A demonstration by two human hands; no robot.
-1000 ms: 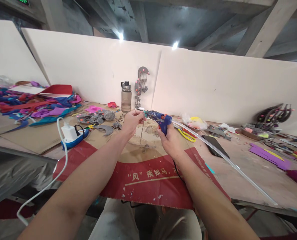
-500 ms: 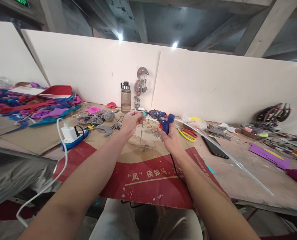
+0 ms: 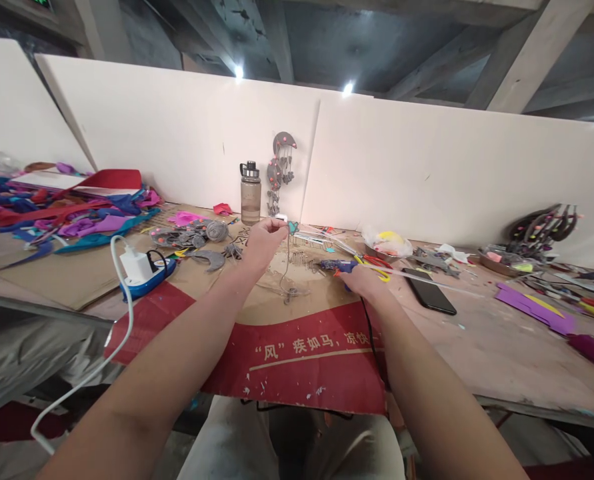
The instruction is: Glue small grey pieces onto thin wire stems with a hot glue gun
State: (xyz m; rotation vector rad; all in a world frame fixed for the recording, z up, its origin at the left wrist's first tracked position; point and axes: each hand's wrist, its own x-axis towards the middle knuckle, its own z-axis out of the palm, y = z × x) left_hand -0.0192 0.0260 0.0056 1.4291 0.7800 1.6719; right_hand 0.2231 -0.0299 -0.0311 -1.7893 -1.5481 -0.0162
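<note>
My left hand (image 3: pixel 263 243) is raised over the cardboard sheet (image 3: pixel 297 347), its fingers pinched on a small teal piece (image 3: pixel 292 228) from which a thin wire (image 3: pixel 287 263) hangs down to a grey bit on the cardboard. My right hand (image 3: pixel 364 283) is low on the cardboard, fingers wrapped round the blue glue gun (image 3: pixel 337 266), which lies nearly flat with its nozzle pointing left. A long clear glue stick (image 3: pixel 427 280) trails from the gun's back to the right. The gun's black cord (image 3: pixel 369 333) runs back along my right forearm.
Yellow-and-red scissors (image 3: pixel 374 265) and a black phone (image 3: pixel 429 291) lie right of my right hand. A water bottle (image 3: pixel 251 192) and a grey moon mobile (image 3: pixel 279 170) stand at the white back board. A white charger in a blue power strip (image 3: pixel 144 272) sits left, beyond it coloured felt scraps (image 3: pixel 77 213).
My right hand has lowered the glue gun from beside the teal piece down onto the cardboard, tipping it flat. My left hand has kept its pinch in place.
</note>
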